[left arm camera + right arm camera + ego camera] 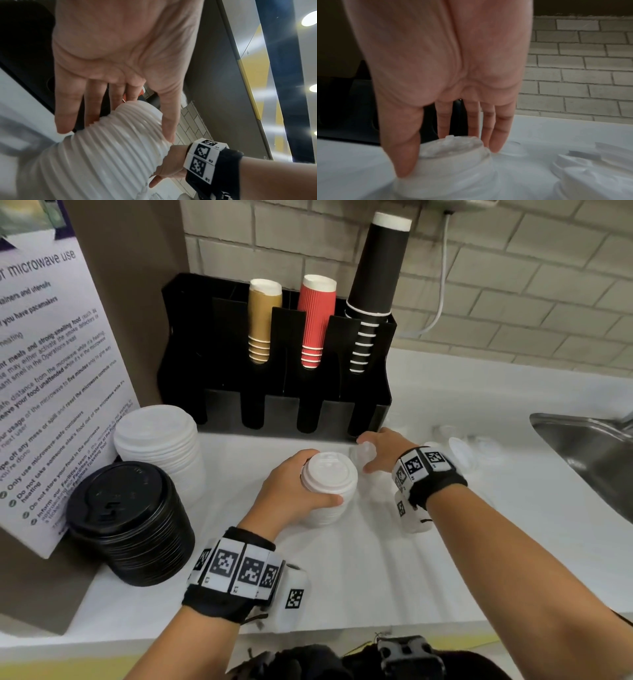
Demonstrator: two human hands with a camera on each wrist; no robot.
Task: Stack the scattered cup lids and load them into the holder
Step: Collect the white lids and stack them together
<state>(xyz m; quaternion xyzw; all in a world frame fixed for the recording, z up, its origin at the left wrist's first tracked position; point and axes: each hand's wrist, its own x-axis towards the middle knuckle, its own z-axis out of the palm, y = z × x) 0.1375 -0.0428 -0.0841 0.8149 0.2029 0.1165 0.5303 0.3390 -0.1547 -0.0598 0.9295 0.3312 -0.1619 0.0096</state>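
My left hand (318,479) grips a stack of small white lids (329,511) standing on the white counter, thumb on the near side and fingers on the far side. The left wrist view shows the left hand (116,134) around that ribbed stack (111,155). Just to its right, my right hand (371,455) pinches a single white lid (356,453) lying on the counter in front of the black holder (274,354). In the right wrist view, the right hand (452,159) has thumb and fingers on either side of the lid (453,143). More loose lids (459,448) lie scattered further right.
A stack of large white lids (157,440) and a stack of black lids (130,522) stand at the left beside a microwave notice (51,371). The holder carries gold, red and black cup stacks. A steel sink (589,453) lies at the right.
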